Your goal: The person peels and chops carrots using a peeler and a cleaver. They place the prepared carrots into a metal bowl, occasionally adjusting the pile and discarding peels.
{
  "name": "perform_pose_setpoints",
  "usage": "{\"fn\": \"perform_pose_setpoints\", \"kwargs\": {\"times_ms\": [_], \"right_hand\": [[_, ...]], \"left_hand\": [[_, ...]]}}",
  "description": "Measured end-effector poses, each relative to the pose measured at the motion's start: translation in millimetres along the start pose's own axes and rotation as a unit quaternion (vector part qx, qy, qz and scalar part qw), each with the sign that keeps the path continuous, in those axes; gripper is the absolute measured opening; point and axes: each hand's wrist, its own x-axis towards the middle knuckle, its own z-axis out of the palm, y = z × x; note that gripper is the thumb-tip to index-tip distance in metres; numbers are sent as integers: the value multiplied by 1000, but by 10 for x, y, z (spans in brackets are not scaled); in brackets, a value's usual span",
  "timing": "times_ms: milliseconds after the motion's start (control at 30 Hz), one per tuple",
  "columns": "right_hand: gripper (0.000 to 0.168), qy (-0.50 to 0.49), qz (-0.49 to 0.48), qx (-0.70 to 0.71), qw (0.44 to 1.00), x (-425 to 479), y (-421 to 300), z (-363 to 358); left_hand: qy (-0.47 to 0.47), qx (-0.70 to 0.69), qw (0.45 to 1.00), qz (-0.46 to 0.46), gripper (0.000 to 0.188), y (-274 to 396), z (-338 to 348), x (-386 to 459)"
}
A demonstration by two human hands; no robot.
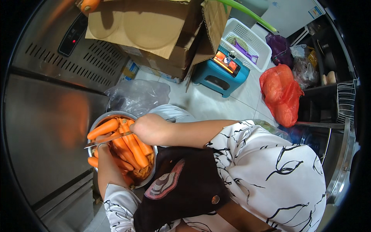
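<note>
A round metal basin (153,174) holds many orange carrots (136,150), with thin orange peelings (142,171) at its lower right. My right hand (150,129) is closed on a knife (111,138), whose long narrow blade points left across the basin over the carrots. Below the blade, my left hand (103,139) reaches into the basin at its left side, by a carrot (103,129) that lies near the rim. The blade and the carrots partly hide its fingers, so its hold cannot be told.
A steel cabinet (52,116) stands close on the left. Ahead are an open cardboard box (145,29), a plastic bag (139,95) and a blue stool (221,79) bearing a phone (226,63). A white basket (265,55) and a red mesh sack (281,95) lie farther right.
</note>
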Motion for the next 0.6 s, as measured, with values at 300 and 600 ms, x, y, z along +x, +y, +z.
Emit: {"fn": "perform_pose_setpoints", "kwargs": {"times_ms": [300, 600], "right_hand": [[17, 35, -10, 28, 999, -57, 30, -16], [19, 140, -150, 32, 978, -96, 19, 229]], "left_hand": [[46, -230, 970, 60, 58, 252, -466, -521], [207, -449, 869, -1, 34, 200, -924, -1814]]}}
